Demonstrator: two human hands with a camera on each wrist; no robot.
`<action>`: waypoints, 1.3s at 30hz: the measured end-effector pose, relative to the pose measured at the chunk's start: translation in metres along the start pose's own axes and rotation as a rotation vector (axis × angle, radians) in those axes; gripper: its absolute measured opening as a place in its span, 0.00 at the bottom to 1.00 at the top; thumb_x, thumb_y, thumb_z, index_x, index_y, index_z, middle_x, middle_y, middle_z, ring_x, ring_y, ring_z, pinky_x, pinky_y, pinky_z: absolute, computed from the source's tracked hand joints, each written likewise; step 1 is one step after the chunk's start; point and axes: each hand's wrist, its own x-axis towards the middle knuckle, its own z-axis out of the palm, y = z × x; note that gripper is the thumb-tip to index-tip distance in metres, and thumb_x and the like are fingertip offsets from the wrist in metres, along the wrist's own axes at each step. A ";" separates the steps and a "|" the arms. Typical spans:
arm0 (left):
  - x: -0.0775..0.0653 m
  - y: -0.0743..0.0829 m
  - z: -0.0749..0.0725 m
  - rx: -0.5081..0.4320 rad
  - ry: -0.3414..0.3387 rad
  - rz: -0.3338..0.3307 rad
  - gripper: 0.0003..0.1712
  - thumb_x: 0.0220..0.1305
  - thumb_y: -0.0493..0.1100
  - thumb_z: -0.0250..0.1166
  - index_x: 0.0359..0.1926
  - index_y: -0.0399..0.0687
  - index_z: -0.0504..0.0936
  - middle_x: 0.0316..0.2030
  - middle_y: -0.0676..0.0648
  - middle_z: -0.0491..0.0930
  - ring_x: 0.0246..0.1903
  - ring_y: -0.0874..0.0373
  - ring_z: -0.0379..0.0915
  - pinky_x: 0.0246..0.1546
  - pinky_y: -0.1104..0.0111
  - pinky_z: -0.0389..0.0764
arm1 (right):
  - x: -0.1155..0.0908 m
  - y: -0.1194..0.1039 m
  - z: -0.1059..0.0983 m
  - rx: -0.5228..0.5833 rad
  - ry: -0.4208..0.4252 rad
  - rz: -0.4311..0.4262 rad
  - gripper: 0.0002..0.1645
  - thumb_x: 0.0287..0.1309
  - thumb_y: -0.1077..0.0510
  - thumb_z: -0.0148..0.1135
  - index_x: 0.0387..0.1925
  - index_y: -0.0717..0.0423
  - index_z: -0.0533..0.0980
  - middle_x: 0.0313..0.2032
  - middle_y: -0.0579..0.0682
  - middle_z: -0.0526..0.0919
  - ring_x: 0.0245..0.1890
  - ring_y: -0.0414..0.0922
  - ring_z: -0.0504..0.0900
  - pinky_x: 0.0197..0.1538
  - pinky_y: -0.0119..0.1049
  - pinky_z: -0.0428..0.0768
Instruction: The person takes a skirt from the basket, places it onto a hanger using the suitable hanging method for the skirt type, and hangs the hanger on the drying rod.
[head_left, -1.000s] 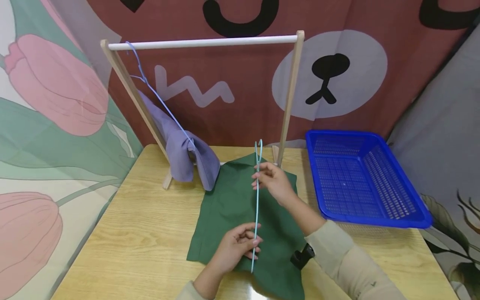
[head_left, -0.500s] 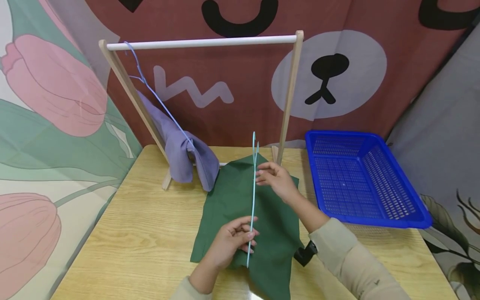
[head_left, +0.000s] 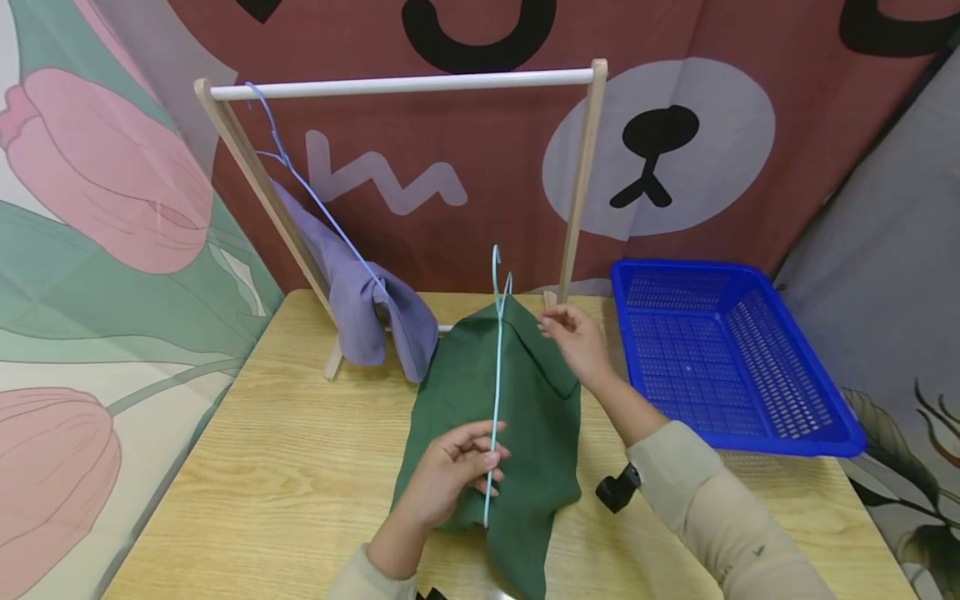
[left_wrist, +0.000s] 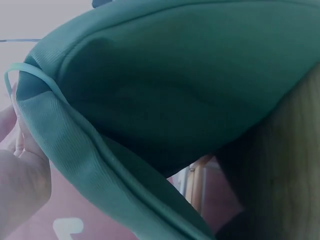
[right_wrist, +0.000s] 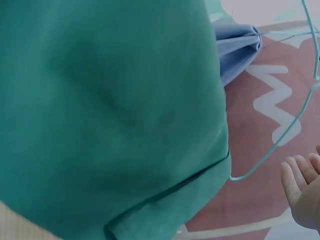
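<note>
My left hand [head_left: 447, 473] pinches a light-blue wire hanger [head_left: 497, 375] along its lower half, thumb on the near side. Draped from the hanger is a green cloth [head_left: 453, 383], its lower end reaching the front of the table. In the left wrist view, a rounded hanger end [left_wrist: 37, 70] pokes out beside the cloth's thick edge. My right hand [head_left: 583, 346] is off to the right of the hook, fingers gently bent with nothing in them. From the right wrist, that hand [right_wrist: 306, 192] appears apart from the hanger wire [right_wrist: 287, 131].
A wooden rack with a white rod [head_left: 420, 84] stands at the back. At its left end, a lilac cloth [head_left: 360, 308] hangs on a periwinkle hanger [head_left: 318, 200]. On the right sits a blue plastic basket [head_left: 750, 442] on the wooden table [head_left: 285, 467].
My right hand has come away from the hanger's upper part and moved right. The left hand and hanger have shifted slightly left and up, with the green cloth lifting and narrowing.
</note>
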 end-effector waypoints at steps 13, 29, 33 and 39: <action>0.006 0.016 -0.003 -0.057 -0.027 0.132 0.20 0.56 0.27 0.52 0.50 0.23 0.63 0.33 0.49 0.76 0.26 0.64 0.73 0.22 0.75 0.75 | 0.027 -0.009 -0.017 -0.186 0.162 -0.126 0.11 0.54 0.67 0.53 0.39 0.71 0.70 0.38 0.63 0.76 0.38 0.49 0.73 0.40 0.32 0.71; 0.017 0.040 -0.010 -0.014 -0.056 0.191 0.19 0.57 0.30 0.53 0.52 0.36 0.69 0.35 0.49 0.75 0.27 0.63 0.73 0.22 0.76 0.74 | 0.053 -0.003 -0.032 -0.277 0.212 -0.054 0.16 0.53 0.66 0.54 0.44 0.70 0.68 0.41 0.64 0.75 0.43 0.53 0.74 0.46 0.40 0.72; 0.019 0.045 -0.011 -0.014 -0.064 0.192 0.19 0.58 0.30 0.53 0.52 0.38 0.70 0.35 0.49 0.76 0.27 0.63 0.73 0.22 0.76 0.74 | 0.059 -0.003 -0.035 -0.317 0.212 -0.030 0.17 0.53 0.65 0.54 0.45 0.70 0.68 0.43 0.64 0.75 0.44 0.54 0.73 0.47 0.41 0.71; 0.022 0.046 -0.013 -0.012 -0.066 0.174 0.19 0.57 0.30 0.53 0.52 0.41 0.71 0.34 0.49 0.76 0.27 0.63 0.73 0.22 0.76 0.74 | 0.066 -0.007 -0.037 -0.361 0.208 -0.019 0.19 0.53 0.64 0.55 0.47 0.69 0.67 0.44 0.63 0.74 0.46 0.54 0.72 0.47 0.41 0.71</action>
